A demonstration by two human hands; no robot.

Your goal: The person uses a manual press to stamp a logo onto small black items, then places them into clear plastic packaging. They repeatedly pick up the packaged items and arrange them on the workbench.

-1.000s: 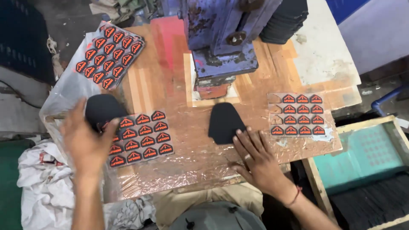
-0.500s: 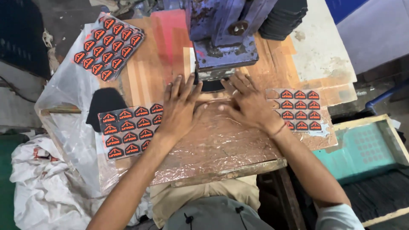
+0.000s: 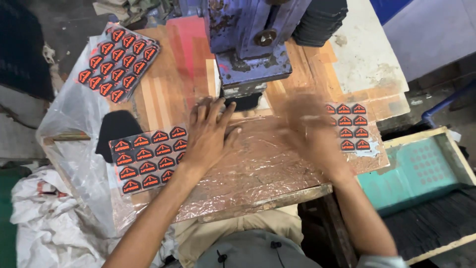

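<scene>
Nearest the body, crinkled film [image 3: 258, 168] covers the front of the wooden board [image 3: 267, 201]. The left hand [image 3: 208, 136] lies flat and open on it, fingers spread, tips just short of the black piece [image 3: 243, 102] that sits under the blue press [image 3: 248, 49]; it grips nothing. The right hand [image 3: 310, 134] is a blur over the film beside the right sheet [image 3: 353, 126] of orange-and-black badges; I cannot tell whether it is open or closed, or whether it holds anything.

To the left of the left hand lies a second badge sheet [image 3: 146, 159], its right edge under the palm, and another black piece [image 3: 115, 130] just beyond it. A third sheet [image 3: 116, 57] rests at the far left corner, and a stack of black pieces [image 3: 320, 20] stands behind the press.

In my judgement the piece should lie flat and centred under the head, the film smooth over it, and all fingers well back from the head before it closes.
</scene>
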